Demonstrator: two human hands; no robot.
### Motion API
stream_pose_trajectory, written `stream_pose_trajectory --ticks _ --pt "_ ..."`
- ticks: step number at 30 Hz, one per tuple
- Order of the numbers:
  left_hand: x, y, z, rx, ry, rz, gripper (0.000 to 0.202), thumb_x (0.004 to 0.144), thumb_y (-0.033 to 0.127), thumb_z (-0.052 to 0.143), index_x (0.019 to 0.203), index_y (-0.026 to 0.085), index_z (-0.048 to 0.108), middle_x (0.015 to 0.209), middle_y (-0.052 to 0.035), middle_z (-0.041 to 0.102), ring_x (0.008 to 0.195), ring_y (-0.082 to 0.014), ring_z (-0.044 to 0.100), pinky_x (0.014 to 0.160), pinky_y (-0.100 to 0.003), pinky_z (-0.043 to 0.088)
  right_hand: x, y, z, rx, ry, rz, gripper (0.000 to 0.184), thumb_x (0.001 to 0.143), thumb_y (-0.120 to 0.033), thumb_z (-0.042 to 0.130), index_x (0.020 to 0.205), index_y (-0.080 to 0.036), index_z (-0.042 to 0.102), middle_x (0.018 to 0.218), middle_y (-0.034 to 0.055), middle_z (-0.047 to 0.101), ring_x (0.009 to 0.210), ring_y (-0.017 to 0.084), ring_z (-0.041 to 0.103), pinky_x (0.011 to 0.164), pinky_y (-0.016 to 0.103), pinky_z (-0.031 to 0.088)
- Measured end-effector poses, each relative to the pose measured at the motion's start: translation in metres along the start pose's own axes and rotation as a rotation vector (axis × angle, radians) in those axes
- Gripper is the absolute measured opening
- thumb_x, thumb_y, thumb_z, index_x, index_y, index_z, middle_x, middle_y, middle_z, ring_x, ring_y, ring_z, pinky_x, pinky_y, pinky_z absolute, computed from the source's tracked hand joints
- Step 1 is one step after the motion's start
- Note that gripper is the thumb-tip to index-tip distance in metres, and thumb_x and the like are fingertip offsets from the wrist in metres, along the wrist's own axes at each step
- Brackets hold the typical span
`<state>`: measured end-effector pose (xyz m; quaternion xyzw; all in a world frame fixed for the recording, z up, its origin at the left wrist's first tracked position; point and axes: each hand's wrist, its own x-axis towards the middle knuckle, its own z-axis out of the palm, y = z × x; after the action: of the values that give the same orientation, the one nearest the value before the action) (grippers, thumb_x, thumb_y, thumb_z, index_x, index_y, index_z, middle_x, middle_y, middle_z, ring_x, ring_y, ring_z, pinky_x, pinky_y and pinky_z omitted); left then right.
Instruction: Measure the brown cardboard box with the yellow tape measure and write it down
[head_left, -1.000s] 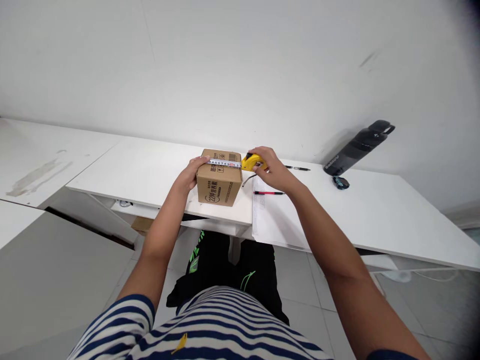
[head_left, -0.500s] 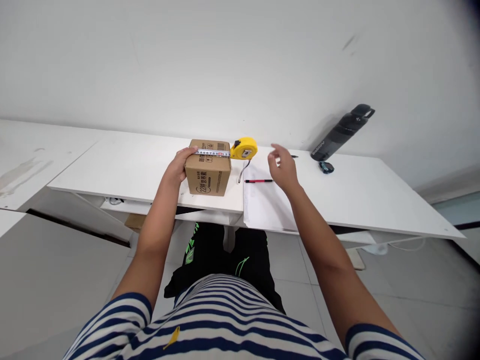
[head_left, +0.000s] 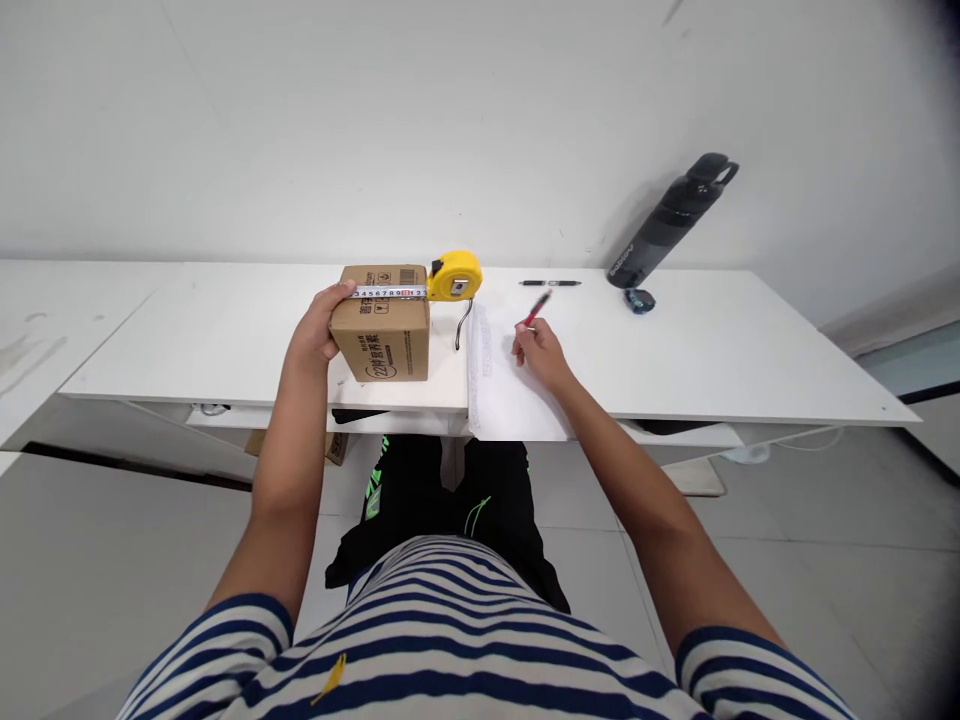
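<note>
My left hand [head_left: 316, 322] grips the left side of a brown cardboard box [head_left: 390, 345], its fingers on the end of the tape blade at the box's top edge. The yellow tape measure [head_left: 454, 275] sits at the box's right side, with its marked blade stretched across the top. From its case hangs a dark wrist strap [head_left: 463, 325]. My right hand [head_left: 541, 352] is closed around a red pen [head_left: 537, 307], over the white paper [head_left: 517, 410], which has lines of faint writing on its left part.
A black pen [head_left: 550, 283] lies behind the paper. Farther right, a black bottle [head_left: 667, 222] stands near the wall, a small dark round object [head_left: 639, 301] at its foot. The white desk [head_left: 750, 360] has a front edge with a shelf below.
My right hand has come down from above the paper and picked up the red pen that lay on it. My left hand still holds the box and tape end. The camera view has shifted slightly.
</note>
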<state>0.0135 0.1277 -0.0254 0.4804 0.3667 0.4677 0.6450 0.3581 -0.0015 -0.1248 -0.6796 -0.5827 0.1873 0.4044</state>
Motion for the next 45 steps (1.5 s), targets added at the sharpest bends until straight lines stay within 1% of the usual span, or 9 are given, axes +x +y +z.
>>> stream_pose_trajectory --ticks 3,6,9,13,20,28,32,40,45 --pt "0.001 -0.001 -0.001 0.003 0.016 0.018 0.031 0.073 0.043 0.080 0.087 0.019 0.066 0.085 -0.0079 0.074 0.094 -0.0291 0.075 0.081 -0.039 0.062 -0.018 -0.011 0.015 0.188 -0.054 0.001 0.063 0.098 -0.074 0.021 0.089 -0.025 0.058 0.067 0.0007 0.057 0.061 0.017 0.054 0.064 0.031 0.047" --pt "0.001 -0.001 -0.001 0.009 0.011 0.013 0.030 0.075 0.043 0.078 0.091 0.019 0.067 0.089 -0.0081 0.075 0.095 -0.0288 0.075 0.080 -0.038 0.063 -0.030 -0.020 0.022 0.373 -0.116 0.026 0.054 0.098 -0.071 0.033 0.087 -0.025 0.061 0.064 -0.0015 0.054 0.066 0.017 0.054 0.070 0.032 0.045" --pt "0.001 -0.001 0.000 0.004 0.014 0.019 0.032 0.075 0.044 0.077 0.093 0.019 0.069 0.089 -0.0087 0.077 0.097 -0.0302 0.075 0.081 -0.039 0.063 -0.032 -0.024 0.021 0.355 -0.095 0.076 0.041 0.095 -0.060 0.048 0.076 -0.025 0.057 0.064 -0.0018 0.056 0.071 0.018 0.055 0.073 0.033 0.043" --pt "0.001 -0.002 0.001 -0.002 0.015 0.035 0.033 0.075 0.045 0.078 0.093 0.018 0.070 0.089 -0.0095 0.078 0.098 -0.0313 0.075 0.082 -0.040 0.064 -0.031 -0.026 0.019 0.301 -0.107 0.104 0.045 0.090 -0.053 0.055 0.058 -0.024 0.042 0.060 -0.0015 0.050 0.065 0.017 0.049 0.065 0.032 0.037" --pt "0.003 -0.004 -0.001 -0.001 0.005 0.026 0.039 0.073 0.047 0.079 0.098 0.019 0.070 0.091 -0.0101 0.078 0.099 -0.0325 0.075 0.084 -0.041 0.063 -0.033 -0.027 0.021 0.261 -0.119 0.128 0.045 0.087 -0.044 0.056 0.056 -0.025 0.029 0.058 -0.0032 0.042 0.061 0.015 0.041 0.062 0.032 0.031" --pt "0.001 -0.005 0.001 0.041 0.031 0.050 0.039 0.074 0.049 0.079 0.097 0.019 0.069 0.093 -0.0096 0.077 0.100 -0.0336 0.075 0.083 -0.042 0.063 -0.034 -0.028 0.018 0.257 -0.141 0.133 0.040 0.087 -0.045 0.055 0.055 -0.024 0.042 0.065 0.0006 0.058 0.068 0.018 0.053 0.068 0.034 0.039" --pt "0.006 -0.003 0.000 0.053 0.038 0.044 0.034 0.071 0.043 0.079 0.092 0.020 0.068 0.090 -0.0085 0.076 0.098 -0.0319 0.074 0.082 -0.042 0.063 -0.034 -0.027 0.018 0.255 -0.127 0.139 0.038 0.087 -0.045 0.055 0.056 -0.024 0.047 0.070 0.0025 0.064 0.074 0.020 0.058 0.071 0.035 0.042" --pt "0.010 -0.004 -0.001 0.067 -0.001 0.077 0.036 0.070 0.040 0.076 0.098 0.020 0.066 0.096 -0.0085 0.075 0.100 -0.0330 0.073 0.081 -0.045 0.063 -0.035 -0.027 0.019 0.257 -0.121 0.148 0.037 0.086 -0.045 0.057 0.057 -0.023 0.051 0.067 0.0015 0.062 0.071 0.019 0.056 0.070 0.034 0.042" --pt "0.011 -0.007 -0.004 0.014 0.027 0.074 0.040 0.070 0.038 0.080 0.104 0.022 0.065 0.098 -0.0085 0.074 0.103 -0.0351 0.073 0.080 -0.046 0.062 -0.036 -0.029 0.017 0.256 -0.105 0.148 0.037 0.087 -0.045 0.056 0.059 -0.023 0.056 0.067 0.0016 0.062 0.071 0.019 0.056 0.069 0.034 0.042"
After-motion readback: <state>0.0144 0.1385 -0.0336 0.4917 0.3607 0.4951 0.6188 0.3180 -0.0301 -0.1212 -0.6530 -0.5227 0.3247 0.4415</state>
